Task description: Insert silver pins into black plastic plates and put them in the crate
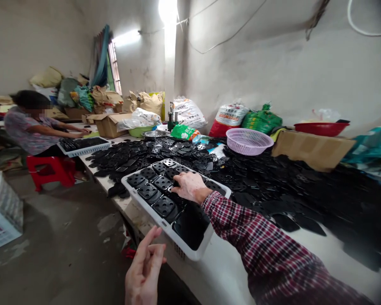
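Observation:
A white plastic basket on the table edge holds rows of black plates with rounded corners, many pierced with holes. My right hand, in a red checked sleeve, reaches over the far half of the basket. Its bent fingers are down on a black plate there, and the palm hides part of it. In front of the basket's near side, my left hand is raised with nothing in it. Its fingers are stretched and apart, clear of the rim.
Loose black plates are heaped across the table. Behind stand a purple basket, a cardboard piece, a red basin and sacks. At left, a person sits by another tray on a red stool.

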`<state>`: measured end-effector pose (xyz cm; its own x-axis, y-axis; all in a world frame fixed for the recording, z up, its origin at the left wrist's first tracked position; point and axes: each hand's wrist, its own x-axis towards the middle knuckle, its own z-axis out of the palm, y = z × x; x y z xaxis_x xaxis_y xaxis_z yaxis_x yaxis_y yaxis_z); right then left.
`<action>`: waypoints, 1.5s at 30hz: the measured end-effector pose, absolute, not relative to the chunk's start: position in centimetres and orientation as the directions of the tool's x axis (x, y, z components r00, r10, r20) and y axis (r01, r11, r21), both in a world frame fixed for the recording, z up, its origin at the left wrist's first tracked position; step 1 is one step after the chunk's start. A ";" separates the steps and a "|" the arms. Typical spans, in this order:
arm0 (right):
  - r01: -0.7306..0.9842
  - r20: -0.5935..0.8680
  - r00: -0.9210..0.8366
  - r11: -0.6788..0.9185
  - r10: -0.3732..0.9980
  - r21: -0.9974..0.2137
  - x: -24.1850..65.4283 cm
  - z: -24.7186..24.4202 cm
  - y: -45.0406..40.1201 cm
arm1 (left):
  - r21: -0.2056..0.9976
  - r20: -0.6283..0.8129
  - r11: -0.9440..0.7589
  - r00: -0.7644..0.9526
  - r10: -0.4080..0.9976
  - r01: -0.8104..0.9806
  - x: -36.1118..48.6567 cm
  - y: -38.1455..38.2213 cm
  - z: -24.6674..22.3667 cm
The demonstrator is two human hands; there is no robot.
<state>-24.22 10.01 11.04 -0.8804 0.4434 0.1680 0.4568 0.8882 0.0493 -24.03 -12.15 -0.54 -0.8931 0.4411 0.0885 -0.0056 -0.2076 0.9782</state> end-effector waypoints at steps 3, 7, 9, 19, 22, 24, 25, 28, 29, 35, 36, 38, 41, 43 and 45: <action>0.471 0.188 -0.869 0.882 0.457 0.033 -24.4 10.8 9.8 | 0.983 0.083 -0.185 -0.887 0.454 -0.003 -24.4 -12.3 -0.8; 0.499 0.227 -0.842 0.866 0.490 -0.021 -24.3 11.0 9.8 | 0.982 0.069 -0.189 -0.899 0.433 -0.016 -24.5 -12.4 -0.8; 0.515 0.240 -0.823 0.855 0.514 -0.064 -24.4 11.6 10.0 | 0.979 0.057 -0.201 -0.912 0.406 -0.029 -24.4 -12.4 -0.6; 0.497 0.247 -0.797 0.831 0.552 -0.251 -30.1 13.6 11.6 | 0.989 0.032 -0.144 -0.932 0.362 -0.022 -25.1 -12.8 0.1; 0.503 0.246 -0.794 0.828 0.556 -0.249 -31.8 12.7 11.6 | 0.986 0.039 -0.168 -0.941 0.337 -0.020 -25.8 -13.2 -0.4; 0.513 0.251 -0.790 0.828 0.559 -0.227 -32.4 11.8 11.5 | 0.985 0.023 -0.168 -0.947 0.321 -0.033 -26.2 -13.5 -0.8; 0.517 0.257 -0.790 0.830 0.557 -0.211 -32.6 11.4 11.5 | 0.985 0.018 -0.171 -0.949 0.315 -0.038 -26.4 -13.7 -1.1; 0.519 0.275 -0.793 0.840 0.543 -0.159 -32.7 10.3 11.5 | 0.978 0.028 -0.206 -0.953 0.302 -0.037 -26.8 -13.9 -1.6; 0.518 0.279 -0.796 0.843 0.537 -0.145 -32.6 10.1 11.5 | 0.976 0.029 -0.215 -0.954 0.299 -0.037 -26.9 -13.9 -1.7; 0.506 0.270 -0.815 0.856 0.513 -0.102 -32.7 9.8 11.4 | 0.980 0.013 -0.191 -0.947 0.321 -0.052 -27.0 -14.0 -1.7; 0.501 0.268 -0.818 0.859 0.509 -0.102 -32.7 9.9 11.3 | 0.980 0.014 -0.193 -0.947 0.321 -0.051 -27.0 -14.0 -1.6; 0.491 0.266 -0.824 0.865 0.501 -0.108 -32.7 9.9 11.2 | 0.982 0.018 -0.185 -0.947 0.321 -0.044 -27.0 -14.2 -1.5; 0.476 0.269 -0.827 0.869 0.494 -0.133 -32.5 10.2 11.1 | 0.984 0.028 -0.175 -0.947 0.319 -0.030 -26.7 -14.2 -1.3; 0.471 0.280 -0.821 0.868 0.497 -0.159 -32.2 10.6 11.2 | 0.985 0.037 -0.172 -0.947 0.320 -0.020 -26.2 -14.1 -1.0; 0.469 0.297 -0.810 0.863 0.506 -0.191 -31.5 11.4 11.4 | 0.983 0.038 -0.181 -0.946 0.323 -0.022 -25.6 -13.9 -0.9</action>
<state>-31.51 11.40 11.44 -0.8098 0.5058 0.2974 0.4686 0.8625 -0.1910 -25.58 -13.94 -0.92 -0.9455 0.3233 0.0383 -0.0222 -0.1814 0.9831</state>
